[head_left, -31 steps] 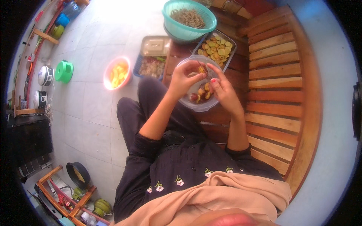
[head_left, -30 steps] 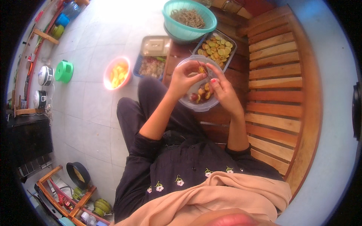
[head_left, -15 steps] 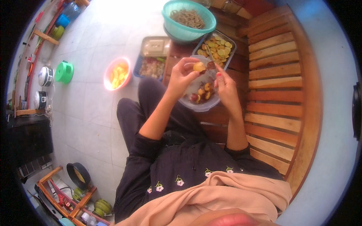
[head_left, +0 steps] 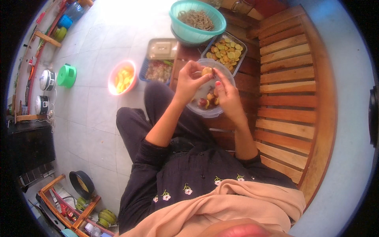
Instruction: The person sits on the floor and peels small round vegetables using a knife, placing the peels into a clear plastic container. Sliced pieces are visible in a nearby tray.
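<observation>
Nearest, above the lap, the left hand (head_left: 188,82) pinches a small round yellowish vegetable piece (head_left: 206,71) between thumb and fingertips, while the right hand (head_left: 227,94) closes on what looks like a small blade at its edge, though the tool is too small to make out. Both work over a clear round plastic bowl (head_left: 225,109) holding a few reddish and yellow pieces, resting on the slatted wooden bench (head_left: 284,94). Small and probably firm but slick once cut, the piece looks best held by its sides with the cut face clear. Just beyond the bowl sits a rectangular metal tray of yellow-green slices (head_left: 226,49), then a teal plastic colander of brown strands (head_left: 197,17). On the tiled floor to the left lie a metal tray of mixed scraps (head_left: 159,63) and an orange plastic bowl (head_left: 122,77); farther off stands a green plastic stool (head_left: 66,75).
</observation>
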Tool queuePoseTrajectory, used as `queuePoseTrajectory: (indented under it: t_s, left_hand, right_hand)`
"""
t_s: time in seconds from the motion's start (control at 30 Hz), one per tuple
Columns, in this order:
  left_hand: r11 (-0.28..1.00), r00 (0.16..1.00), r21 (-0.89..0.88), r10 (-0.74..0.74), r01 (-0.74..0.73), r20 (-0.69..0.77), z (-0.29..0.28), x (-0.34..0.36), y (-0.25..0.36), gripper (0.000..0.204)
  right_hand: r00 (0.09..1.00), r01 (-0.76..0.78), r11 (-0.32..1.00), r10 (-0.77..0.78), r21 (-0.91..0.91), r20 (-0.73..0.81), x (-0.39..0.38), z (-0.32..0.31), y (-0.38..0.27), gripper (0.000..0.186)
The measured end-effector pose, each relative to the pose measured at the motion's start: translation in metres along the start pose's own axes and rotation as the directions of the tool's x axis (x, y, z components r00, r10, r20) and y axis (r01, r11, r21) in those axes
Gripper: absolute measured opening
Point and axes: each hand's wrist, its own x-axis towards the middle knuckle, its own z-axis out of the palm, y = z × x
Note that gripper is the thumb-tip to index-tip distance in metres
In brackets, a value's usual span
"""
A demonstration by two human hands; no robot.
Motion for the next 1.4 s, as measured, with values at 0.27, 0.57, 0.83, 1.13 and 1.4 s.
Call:
queuePoseTrajectory:
  t_s: [0.27, 0.57, 0.83, 1.13, 1.4]
  left_hand:
    - [0.998, 0.998, 0.003, 0.059, -0.059, 0.014, 0.003, -0.005, 0.003, 0.031]
    - [0.993, 0.999, -0.111, -0.031, 0.034, 0.027, 0.001, -0.004, 0.002, 0.034]
    - [0.999, 1.000, -0.045, -0.005, 0.004, -0.021, 0.001, -0.003, 0.007, 0.031]
    - [1.000, 1.000, 0.005, -0.014, 0.014, 0.009, 0.003, -0.009, 0.016, 0.036]
    - [0.991, 0.996, 0.100, 0.086, -0.086, 0.003, 0.005, -0.005, 0.006, 0.033]
  right_hand:
    - [0.993, -0.085, 0.983, 0.069, -0.162, -0.100, 0.013, -0.005, 0.016, 0.034]
    - [0.994, -0.110, 0.941, 0.109, 0.319, 0.021, 0.001, 0.000, 0.007, 0.038]
    - [0.989, 0.135, 0.985, -0.141, -0.111, -0.049, 0.001, 0.005, -0.009, 0.038]
    - [0.986, 0.001, 0.992, -0.023, -0.127, -0.165, 0.020, 0.005, 0.024, 0.036]
    - [0.993, -0.110, 0.984, 0.115, 0.138, -0.029, -0.001, -0.005, -0.004, 0.036]
